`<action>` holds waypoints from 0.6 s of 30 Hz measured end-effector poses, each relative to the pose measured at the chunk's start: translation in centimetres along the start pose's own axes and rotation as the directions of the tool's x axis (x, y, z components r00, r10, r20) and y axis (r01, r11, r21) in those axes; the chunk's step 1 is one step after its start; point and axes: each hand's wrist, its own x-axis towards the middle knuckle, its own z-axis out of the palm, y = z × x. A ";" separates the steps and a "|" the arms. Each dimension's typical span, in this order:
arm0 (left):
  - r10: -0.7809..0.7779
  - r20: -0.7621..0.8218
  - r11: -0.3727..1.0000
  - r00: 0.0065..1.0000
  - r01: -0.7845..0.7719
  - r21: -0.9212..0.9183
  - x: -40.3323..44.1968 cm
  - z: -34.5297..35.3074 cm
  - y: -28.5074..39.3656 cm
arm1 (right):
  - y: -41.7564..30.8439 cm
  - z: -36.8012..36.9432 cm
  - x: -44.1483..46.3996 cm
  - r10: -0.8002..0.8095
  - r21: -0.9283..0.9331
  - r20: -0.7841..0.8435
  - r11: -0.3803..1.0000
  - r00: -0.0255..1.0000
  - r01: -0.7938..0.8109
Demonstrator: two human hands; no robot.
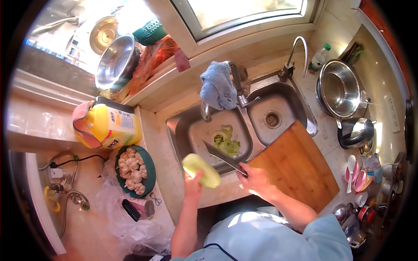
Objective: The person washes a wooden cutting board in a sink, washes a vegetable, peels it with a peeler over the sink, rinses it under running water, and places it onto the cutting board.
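My left hand (193,185) is wrapped round a thick, pale green peeled vegetable (203,172), perhaps a gourd, over the front edge of the sink. In my right hand (257,180) is a kitchen knife (224,157), its blade pointing up and left across the left sink basin (183,130). The blade lies just beyond the vegetable; whether they touch I cannot tell. Green peelings (226,141) lie at the bottom of that basin. Beneath my right forearm a wooden cutting board (300,163) rests at an angle, partly covering the right basin (261,111).
A blue cloth (218,85) hangs over the faucet (238,87). To the left stand a green bowl of garlic (150,163) and a yellow jug (111,126). Metal bowls (339,89), a kettle (355,132) and a plastic bottle (319,58) line the right side.
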 end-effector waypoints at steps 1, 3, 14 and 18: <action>0.149 0.047 0.940 0.988 -0.156 0.303 0.3 0.1 -0.2 | -0.1 -0.9 0.0 -0.096 -0.085 -0.022 0.992 0.995 0.094; 0.199 0.130 0.671 0.971 -0.232 0.704 -0.6 2.1 1.3 | 0.1 -2.4 0.0 -0.352 -0.186 -0.038 0.922 0.935 0.339; 0.340 0.296 0.727 0.892 -0.450 0.519 0.0 2.3 -1.0 | -1.5 -4.2 -0.7 -0.505 -0.222 0.061 0.834 0.861 0.505; 0.155 0.145 0.932 0.977 -0.193 0.307 -0.5 2.9 -0.3 | -1.3 -3.3 -0.7 -0.406 -0.257 0.098 0.872 0.909 0.417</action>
